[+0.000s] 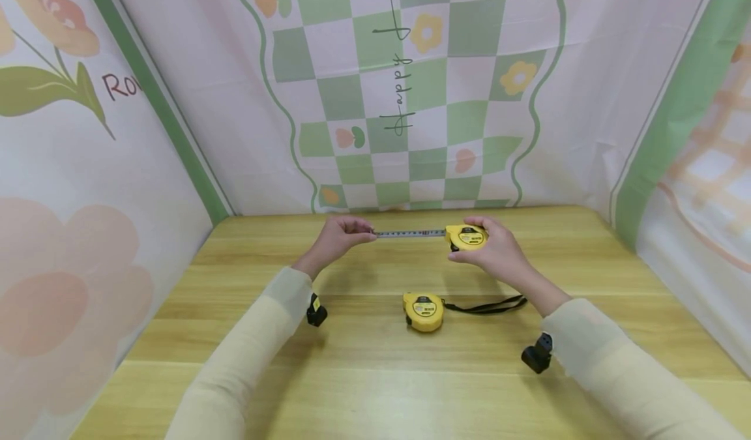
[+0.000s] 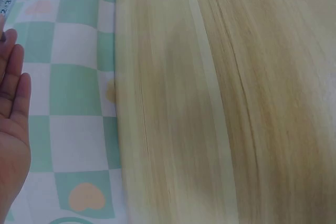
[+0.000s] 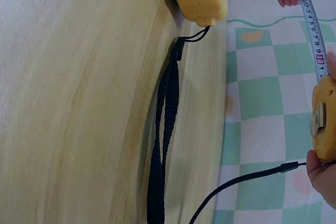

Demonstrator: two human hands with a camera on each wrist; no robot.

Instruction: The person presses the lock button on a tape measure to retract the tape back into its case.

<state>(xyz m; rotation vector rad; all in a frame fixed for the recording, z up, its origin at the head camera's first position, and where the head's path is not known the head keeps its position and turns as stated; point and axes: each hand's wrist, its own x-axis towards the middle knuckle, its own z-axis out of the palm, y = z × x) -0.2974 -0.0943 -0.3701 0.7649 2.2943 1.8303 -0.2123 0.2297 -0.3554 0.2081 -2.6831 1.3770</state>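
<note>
My right hand (image 1: 499, 252) grips a yellow tape measure (image 1: 466, 237) by its case, raised over the far part of the table. Its metal blade (image 1: 411, 234) is drawn out straight to the left. At the blade's end, my left hand (image 1: 343, 236) pinches the tip between thumb and fingers. In the right wrist view the blade (image 3: 315, 35) shows numbers up past a red 10, and a metal clip (image 3: 318, 119) sits on the case. A second yellow tape measure (image 1: 424, 311) lies on the table below, its black wrist strap (image 1: 487, 307) stretching right.
The wooden table (image 1: 375, 388) runs back to a patterned curtain (image 1: 399, 88). More printed cloth hangs along the left and right sides. A black wrist camera (image 1: 316, 311) hangs under the left sleeve, another camera (image 1: 537, 354) under the right one.
</note>
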